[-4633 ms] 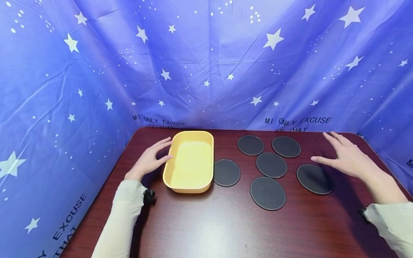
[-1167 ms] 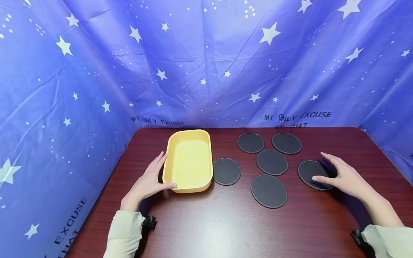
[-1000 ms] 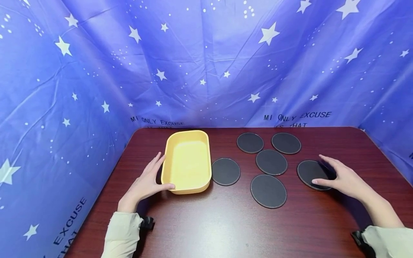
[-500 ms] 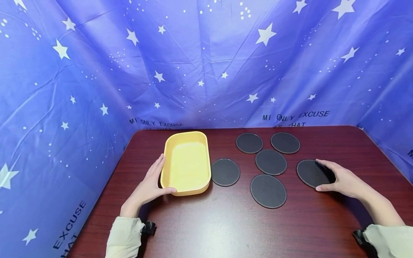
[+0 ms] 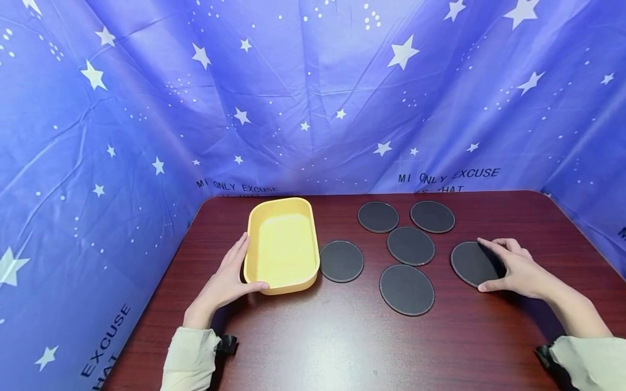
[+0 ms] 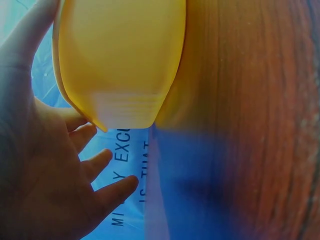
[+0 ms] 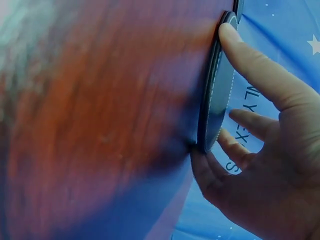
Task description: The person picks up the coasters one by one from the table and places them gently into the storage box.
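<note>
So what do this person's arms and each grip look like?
The left sleeve and right sleeve are pale off-white and wrinkled, with a small black piece by each cuff, its purpose unclear. The left grip and right grip are bare, gloveless hands.

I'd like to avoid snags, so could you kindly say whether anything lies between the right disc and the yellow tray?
Yes: the middle disc and left disc lie flat on the straight line from the right disc to the tray, with the front disc close by. Nothing visible stands above them.

curtained booth: star-printed blue cloth [image 5: 342,70] on three sides of reddish-brown table [image 5: 303,347]
</note>
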Motion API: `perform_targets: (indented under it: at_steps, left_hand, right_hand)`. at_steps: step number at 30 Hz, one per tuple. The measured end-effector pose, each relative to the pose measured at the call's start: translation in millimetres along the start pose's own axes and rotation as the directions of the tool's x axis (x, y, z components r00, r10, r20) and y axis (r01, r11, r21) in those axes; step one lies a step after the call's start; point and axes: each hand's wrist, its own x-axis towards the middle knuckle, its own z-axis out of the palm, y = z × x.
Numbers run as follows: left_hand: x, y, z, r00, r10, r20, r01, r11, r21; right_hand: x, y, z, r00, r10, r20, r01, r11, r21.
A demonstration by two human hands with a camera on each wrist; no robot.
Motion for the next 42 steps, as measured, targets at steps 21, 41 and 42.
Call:
perform_targets:
  at_steps: [21,41,42]
  left_hand:
    - [-3.2,-3.2,-0.1,1.000,-0.007,-0.017,0.007,1.000,-0.011]
    - [0.4,-0.2,-1.5,1.000,-0.005,-0.019,0.004,1.000,-0.018]
    - [1.0,-0.2,-1.5,1.000,-0.004,-0.017,0.004,1.000,-0.021]
  right_hand:
    - [-5,11,-15,1.000,-0.013,0.015,0.003,0.827,0.562]
    - [-5,5,-14,0.998,0.012,0.067,-0.068,0.152,0.986]
    - [-5,4,-14,0.998,0.002,0.065,-0.065,0.145,0.987]
